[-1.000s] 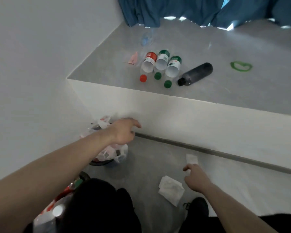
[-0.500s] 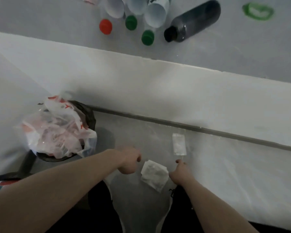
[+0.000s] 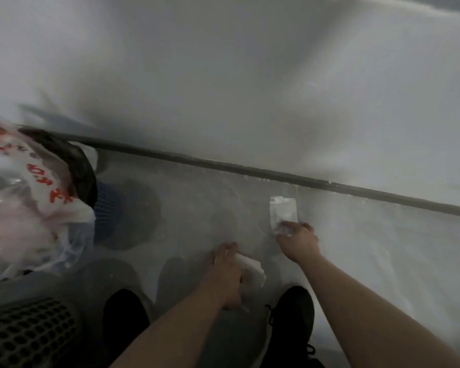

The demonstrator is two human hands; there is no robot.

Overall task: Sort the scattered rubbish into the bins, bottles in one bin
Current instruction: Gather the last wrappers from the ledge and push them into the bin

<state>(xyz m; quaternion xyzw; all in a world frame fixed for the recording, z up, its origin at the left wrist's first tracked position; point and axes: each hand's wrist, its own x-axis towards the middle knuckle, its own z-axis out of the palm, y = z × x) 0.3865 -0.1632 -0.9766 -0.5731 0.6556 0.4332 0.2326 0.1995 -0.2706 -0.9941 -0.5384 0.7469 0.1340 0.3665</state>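
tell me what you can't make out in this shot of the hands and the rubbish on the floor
- Head view, tissue: the left hand covers most of it, so the grip is unclear.
- Head view, clear wrapper: its near end is under the right hand; blur hides whether the fingers pinch it.
- Head view, bin with the bag: cut off by the left edge; contents smeared.
- Head view, mesh basket: cut off by the bottom corner.

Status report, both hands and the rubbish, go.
Left hand on the white tissue, grip unclear. Right hand pinching the clear wrapper on the floor. Bagged bin left; path looks open.
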